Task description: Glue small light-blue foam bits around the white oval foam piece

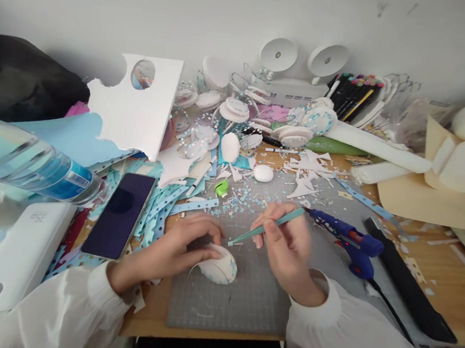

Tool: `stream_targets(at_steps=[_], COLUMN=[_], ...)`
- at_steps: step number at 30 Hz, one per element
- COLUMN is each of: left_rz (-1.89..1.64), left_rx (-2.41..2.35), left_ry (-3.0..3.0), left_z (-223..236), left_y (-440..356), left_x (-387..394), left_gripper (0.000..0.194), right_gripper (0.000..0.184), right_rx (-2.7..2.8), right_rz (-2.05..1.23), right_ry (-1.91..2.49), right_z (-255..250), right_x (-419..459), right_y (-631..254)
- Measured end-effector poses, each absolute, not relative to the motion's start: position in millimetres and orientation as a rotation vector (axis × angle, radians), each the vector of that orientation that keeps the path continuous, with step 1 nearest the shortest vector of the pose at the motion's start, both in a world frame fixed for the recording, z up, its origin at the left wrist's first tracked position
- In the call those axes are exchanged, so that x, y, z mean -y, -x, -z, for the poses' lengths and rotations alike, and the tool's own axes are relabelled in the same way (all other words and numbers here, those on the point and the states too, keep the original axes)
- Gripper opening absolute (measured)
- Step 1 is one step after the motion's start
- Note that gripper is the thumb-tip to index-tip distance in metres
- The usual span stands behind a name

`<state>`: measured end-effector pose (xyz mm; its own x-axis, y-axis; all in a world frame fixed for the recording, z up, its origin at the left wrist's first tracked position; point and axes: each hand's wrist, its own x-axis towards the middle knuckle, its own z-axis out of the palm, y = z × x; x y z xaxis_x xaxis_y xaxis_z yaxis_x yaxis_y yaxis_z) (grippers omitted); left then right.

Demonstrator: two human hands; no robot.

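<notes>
My left hand (pixel 193 240) grips the edge of a white oval foam piece (pixel 220 269), its thumb on top. Small blue bits dot that piece along its rim, and a thin wire or strand curves out at its left. In my right hand (pixel 285 245) are green tweezers (pixel 268 226), held between thumb and fingers. Their tips point down and left, with a tiny pale blue bit (pixel 231 243) at the very end, just above the oval piece. Both hands are over a grey cutting mat (pixel 229 316). Many tiny blue and white paper bits (pixel 238 201) are scattered beyond them.
On the right lies a blue glue gun (pixel 346 236) beside a long black bar (pixel 409 284). A phone (pixel 120 216), a white power bank (pixel 19 256) and a water bottle (pixel 43 167) crowd the left. Decorated foam discs (pixel 233 110) and a pen holder stand at the back.
</notes>
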<state>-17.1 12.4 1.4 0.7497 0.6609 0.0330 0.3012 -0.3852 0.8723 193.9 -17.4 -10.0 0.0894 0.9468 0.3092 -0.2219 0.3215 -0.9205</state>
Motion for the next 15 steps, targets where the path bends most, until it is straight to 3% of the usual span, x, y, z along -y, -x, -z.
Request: stream_targets(at_steps=[5, 15], left_rz=[-0.487, -0.486], left_rx=[-0.834, -0.858], left_ry=[-1.554, -1.423], left_z=[0.8, 5.4], left_y=[14.7, 7.5], left_x=[-2.6, -6.5], left_gripper=[0.017, 0.018], right_gripper=[0.009, 0.01], right_rx=[1.195, 1.333], right_rz=[-0.996, -0.889], right_ry=[0.83, 0.899], right_z=[3.7, 5.4], right_x=[22.1, 26.5], right_y=[-190.8, -188.4])
